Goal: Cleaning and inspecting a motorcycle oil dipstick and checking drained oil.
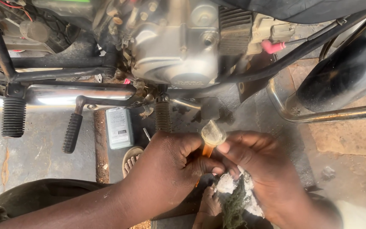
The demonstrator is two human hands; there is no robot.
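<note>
My left hand (166, 169) is closed around an orange tool handle (207, 150) with a cloudy clear cap (212, 133) at its top. My right hand (259, 169) pinches the same handle just under the cap and also clutches a dirty white rag (236, 193) streaked with dark grease. Both hands sit low in the middle of the view, in front of a motorcycle engine (174, 46). The tool's shaft is hidden behind my hands.
A grey rectangular oil bottle (118, 127) lies on the concrete under the engine. Ribbed black footpegs (13, 116) (72, 132) (162, 115) hang below the chrome exhaust pipe (77, 94). My sandalled feet (131, 160) show below. A black tyre (344, 72) and chrome guard bar (339, 114) stand at right.
</note>
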